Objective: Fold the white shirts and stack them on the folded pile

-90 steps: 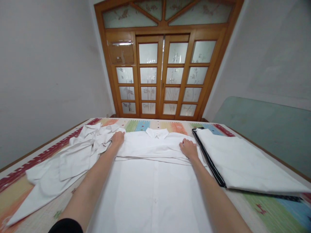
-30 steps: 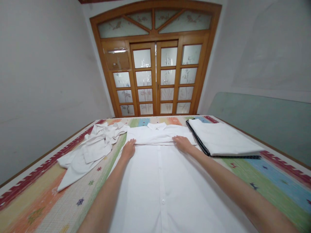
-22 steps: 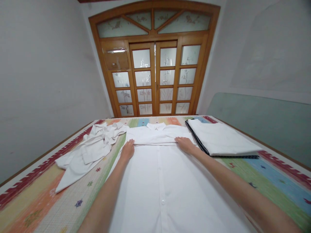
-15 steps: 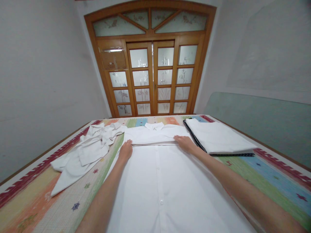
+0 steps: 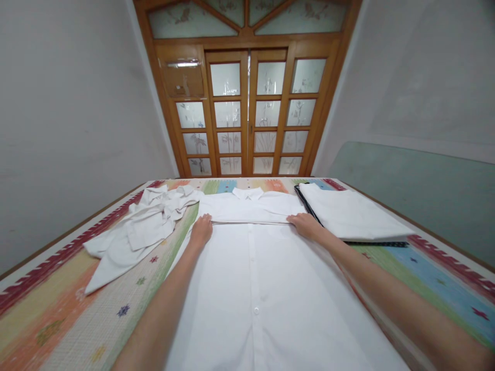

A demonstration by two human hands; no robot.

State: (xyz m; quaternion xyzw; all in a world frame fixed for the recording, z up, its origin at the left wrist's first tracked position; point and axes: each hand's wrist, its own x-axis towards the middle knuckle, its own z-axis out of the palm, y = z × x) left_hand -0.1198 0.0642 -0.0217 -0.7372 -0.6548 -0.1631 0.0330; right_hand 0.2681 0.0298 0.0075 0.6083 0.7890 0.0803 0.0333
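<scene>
A white button-up shirt [image 5: 251,273] lies front up in front of me, its collar at the far end and its lower part running toward me. White cloth, seemingly the sleeves, is folded straight across the chest below the collar. At the left end of this band, my left hand [image 5: 201,229] is closed on the lower edge. My right hand [image 5: 304,225] pinches the same edge at the other end, so the edge runs nearly straight between them. The fingertips are partly hidden against the cloth.
Left of the shirt lies a crumpled white garment [image 5: 149,226]. A folded white garment [image 5: 351,214] rests on dark cloth at the right, close to my right hand. Under everything is a colourful patterned tablecloth [image 5: 77,314]. Wooden glazed doors [image 5: 249,113] stand beyond the table.
My right hand has shifted slightly outward to the right along the edge. The folded band looks flatter and its edge straighter. The camera view has tilted down a little.
</scene>
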